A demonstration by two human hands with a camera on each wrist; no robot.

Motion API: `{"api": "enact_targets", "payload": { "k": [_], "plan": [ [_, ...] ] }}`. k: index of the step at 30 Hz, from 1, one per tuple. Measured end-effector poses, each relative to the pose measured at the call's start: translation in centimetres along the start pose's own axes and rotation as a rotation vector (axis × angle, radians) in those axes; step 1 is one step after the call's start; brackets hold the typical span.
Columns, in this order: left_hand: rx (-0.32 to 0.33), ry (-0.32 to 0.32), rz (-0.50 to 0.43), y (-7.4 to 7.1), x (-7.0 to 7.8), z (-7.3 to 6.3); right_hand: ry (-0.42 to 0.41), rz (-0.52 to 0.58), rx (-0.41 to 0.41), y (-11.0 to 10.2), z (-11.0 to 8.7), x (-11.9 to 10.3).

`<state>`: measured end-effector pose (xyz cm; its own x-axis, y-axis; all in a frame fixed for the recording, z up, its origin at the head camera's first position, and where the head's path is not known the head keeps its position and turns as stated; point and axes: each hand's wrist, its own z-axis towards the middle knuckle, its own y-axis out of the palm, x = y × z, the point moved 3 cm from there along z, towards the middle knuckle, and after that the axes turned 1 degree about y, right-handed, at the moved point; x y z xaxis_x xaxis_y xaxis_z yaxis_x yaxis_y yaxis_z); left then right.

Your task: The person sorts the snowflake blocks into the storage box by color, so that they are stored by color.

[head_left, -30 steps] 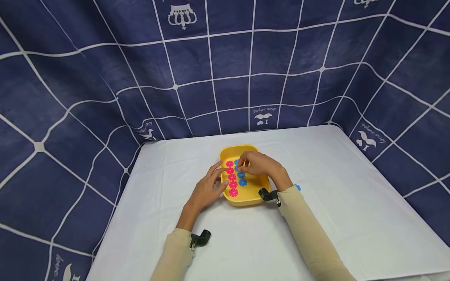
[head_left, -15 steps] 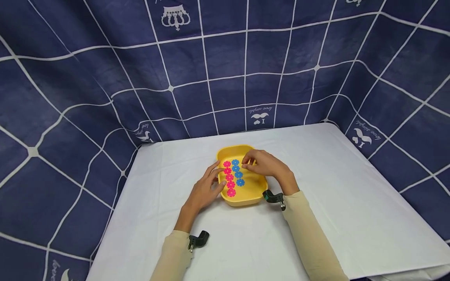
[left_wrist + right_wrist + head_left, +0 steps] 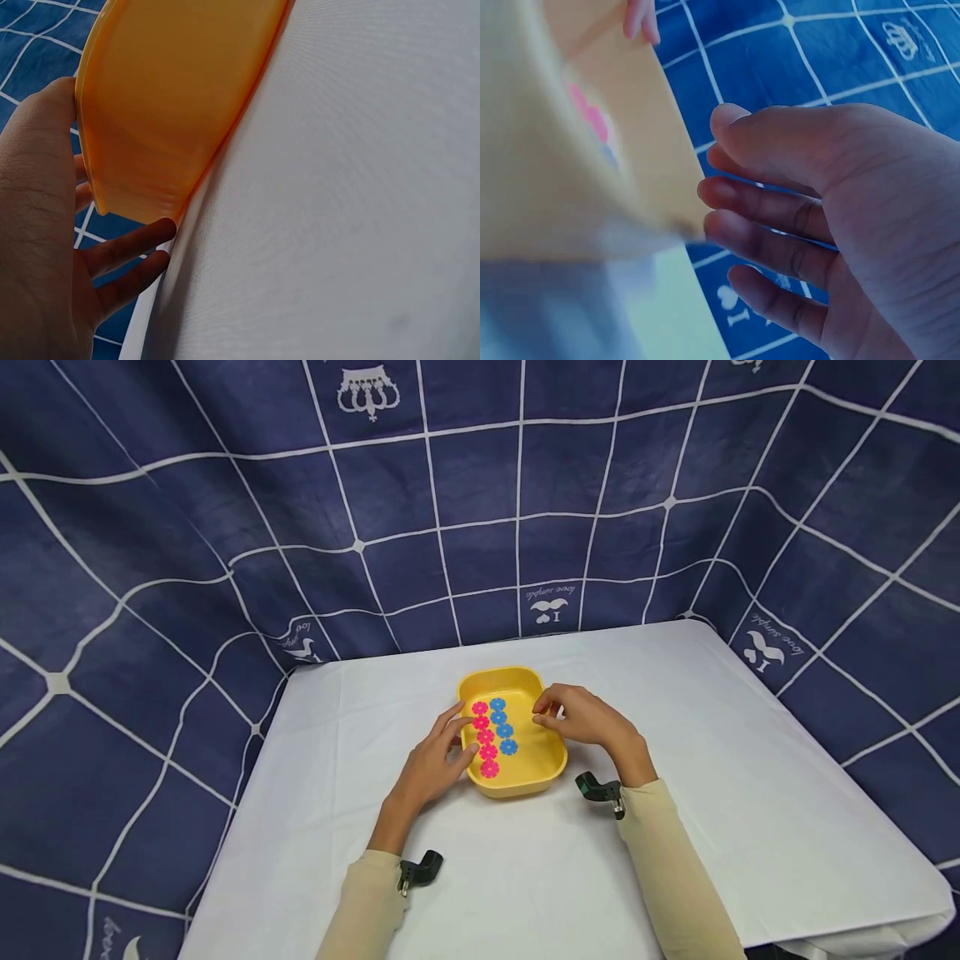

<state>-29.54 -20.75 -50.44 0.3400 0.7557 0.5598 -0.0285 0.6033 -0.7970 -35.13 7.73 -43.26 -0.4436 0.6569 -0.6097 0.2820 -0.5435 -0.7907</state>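
In the head view, a shallow yellow plastic box (image 3: pixel 528 768) sits on the white table. A column of several pink flower-shaped pieces (image 3: pixel 486 737) lies inside along its left side, beside a shorter column of blue flower-shaped pieces (image 3: pixel 505 731). My left hand (image 3: pixel 431 768) holds the box's left wall, thumb and index over the rim, other fingers along the outside; the left wrist view shows them against the wall (image 3: pixel 157 135). At the right rim is my right hand (image 3: pixel 588 717), fingers loosely bent; the right wrist view shows nothing between them (image 3: pixel 780 217).
A white cloth (image 3: pixel 360 718) covers the table. Dark blue curtains (image 3: pixel 480 552) with white lines rise behind it and at both sides. Small black cameras sit on the left wrist (image 3: pixel 422 870) and right wrist (image 3: pixel 597 789).
My right hand has moved from over the blue flower pieces rightward to the box's right rim. The left hand stays at the left wall. The whole view has shifted slightly.
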Motion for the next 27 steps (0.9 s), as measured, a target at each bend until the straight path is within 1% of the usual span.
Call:
{"api": "enact_targets", "payload": {
  "k": [3, 8, 13, 20, 27],
  "plan": [
    [-0.001, 0.0, 0.001, 0.0, 0.0, 0.0, 0.014, -0.016, 0.02, -0.4, -0.6, 0.9],
    [-0.006, -0.013, -0.004, 0.0, 0.1, 0.0, 0.046, -0.024, 0.068, -1.8, -1.8, 2.0],
    [-0.01, -0.018, -0.004, 0.2, 0.1, 0.2, 0.073, -0.029, 0.092, -3.0, -3.1, 3.5],
    [-0.017, -0.006, -0.01, 0.4, 0.2, 0.3, 0.117, -0.045, 0.089, -3.4, -5.2, 6.0],
    [-0.001, -0.003, -0.02, 0.3, 0.0, 0.3, 0.188, -0.051, 0.077, -3.7, -6.9, 7.9]
  ]
}}
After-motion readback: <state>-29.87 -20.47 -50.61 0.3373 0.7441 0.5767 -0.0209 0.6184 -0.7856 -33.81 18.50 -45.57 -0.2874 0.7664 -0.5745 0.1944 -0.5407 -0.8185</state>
